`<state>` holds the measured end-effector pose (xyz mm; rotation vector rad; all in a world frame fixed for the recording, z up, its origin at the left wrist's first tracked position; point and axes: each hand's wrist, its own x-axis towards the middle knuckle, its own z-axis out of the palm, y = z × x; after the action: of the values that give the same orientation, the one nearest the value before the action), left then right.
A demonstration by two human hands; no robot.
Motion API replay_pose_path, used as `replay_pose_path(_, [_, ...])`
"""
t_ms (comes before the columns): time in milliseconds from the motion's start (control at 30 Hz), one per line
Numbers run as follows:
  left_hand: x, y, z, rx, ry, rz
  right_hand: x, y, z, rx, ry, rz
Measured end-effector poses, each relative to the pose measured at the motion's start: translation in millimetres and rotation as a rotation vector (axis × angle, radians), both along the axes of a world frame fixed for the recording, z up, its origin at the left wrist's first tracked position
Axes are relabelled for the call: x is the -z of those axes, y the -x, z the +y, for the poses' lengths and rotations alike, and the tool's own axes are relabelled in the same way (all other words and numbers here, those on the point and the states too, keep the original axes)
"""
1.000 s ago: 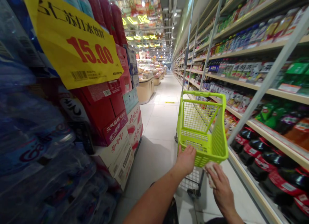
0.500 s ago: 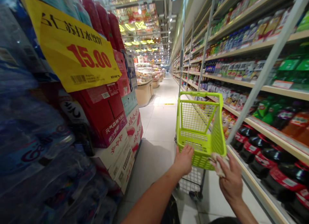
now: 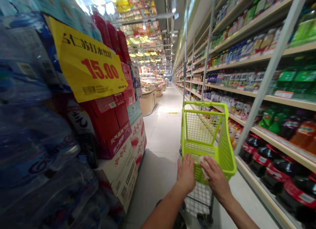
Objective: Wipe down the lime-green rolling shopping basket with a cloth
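A lime-green plastic shopping cart stands in the aisle just ahead of me. My left hand rests on the near left edge of its basket, fingers curled over the rim. My right hand presses a crumpled white cloth against the near wall of the basket, fingers closed around it. The basket looks empty inside.
Stacked red and white drink cartons and shrink-wrapped water packs crowd the left, under a yellow 15.00 price sign. Shelves of bottled drinks line the right. The tiled aisle floor runs ahead toward display counters.
My right hand has moved the cloth from the basket's near right corner leftward to the middle of the near wall. My left hand stays on the rim. The view tilted slightly.
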<state>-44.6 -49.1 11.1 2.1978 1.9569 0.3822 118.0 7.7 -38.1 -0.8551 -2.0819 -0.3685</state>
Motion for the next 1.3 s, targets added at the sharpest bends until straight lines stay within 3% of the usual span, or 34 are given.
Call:
replay_pose_path(200, [-2.2, 12.7, -7.2, 0.005, 0.007, -0.05, -6.9, -48.1, 4.5, 0.157, -0.055, 0.032])
replay_pose_path(467, [-15.3, -5.5, -7.0, -0.093, -0.068, -0.303, -4.1, 34.0, -36.8, -0.044, 0.101, 0.226])
replay_pose_path(567, [-20.1, -22.4, -4.9, 0.034, -0.072, -0.343, -9.4, 26.0, -37.6, -0.067, 0.201, 0.316])
replay_pose_path(767, [-6.9, -46.8, 6.4, 0.124, -0.232, -0.069, 1.1, 5.3, -37.4, 0.017, 0.362, 0.455])
replay_pose_path(833, [0.4, -40.7, 10.0, 0.169, -0.318, -0.054, 5.2, 9.5, -39.6, 0.037, 0.32, 0.415])
replay_pose_path(933, [8.6, -8.3, 10.2, 0.188, -0.465, -0.111, 7.5, 12.7, -40.0, 0.058, 0.23, 0.336])
replay_pose_path(1033, [12.3, 30.9, 6.0, 0.04, -0.539, -0.148, 8.0, 7.8, -34.7, 0.158, 0.188, 0.262])
replay_pose_path(1100, [14.8, 38.6, 4.5, -0.04, -0.568, -0.175, 8.2, 4.8, -29.9, 0.171, 0.194, 0.23])
replay_pose_path(1167, [19.5, 23.8, 5.5, 0.024, -0.601, -0.184, 7.6, 5.0, -26.5, 0.14, 0.239, 0.259])
replay_pose_path(1300, [31.4, -27.7, 9.1, 0.295, -0.685, -0.099, 4.4, 7.5, -23.4, 0.157, 0.332, 0.32])
